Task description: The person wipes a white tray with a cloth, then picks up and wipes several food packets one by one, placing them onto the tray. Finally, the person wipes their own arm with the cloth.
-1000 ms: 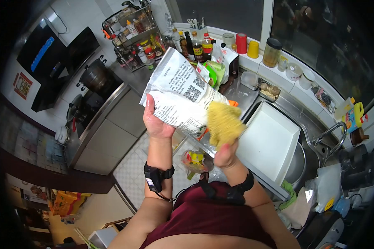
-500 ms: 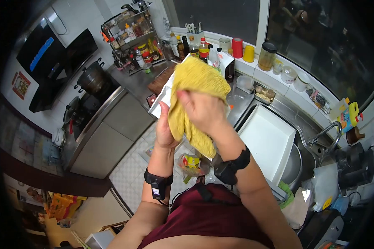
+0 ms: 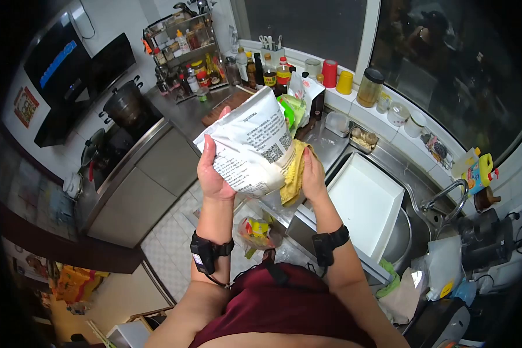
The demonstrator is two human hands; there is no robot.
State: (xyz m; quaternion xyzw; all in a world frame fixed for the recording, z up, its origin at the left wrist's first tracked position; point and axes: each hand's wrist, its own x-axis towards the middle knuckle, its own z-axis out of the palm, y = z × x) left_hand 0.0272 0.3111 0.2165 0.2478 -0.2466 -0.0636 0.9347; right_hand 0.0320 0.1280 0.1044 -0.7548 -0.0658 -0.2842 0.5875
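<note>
A white printed bag (image 3: 249, 142) is held up in front of me, its text and a square code facing the camera. My left hand (image 3: 213, 168) grips the bag's left side, thumb on the front and fingers behind. A yellow cloth (image 3: 294, 177) is bunched in my right hand (image 3: 312, 177) and touches the bag's lower right edge. Just behind the bag, on the counter, a green and white packet (image 3: 296, 110) shows.
A white tray (image 3: 365, 200) lies over the sink at the right, beside the faucet (image 3: 446, 200). Bottles (image 3: 269, 72) and a spice rack (image 3: 185, 52) line the back. Pots (image 3: 124, 104) stand on the stove at left. A plastic bag (image 3: 260, 233) is below my hands.
The yellow cloth has moved off the bag's front, down to its lower right edge, with my right hand. The bag's printed face now shows.
</note>
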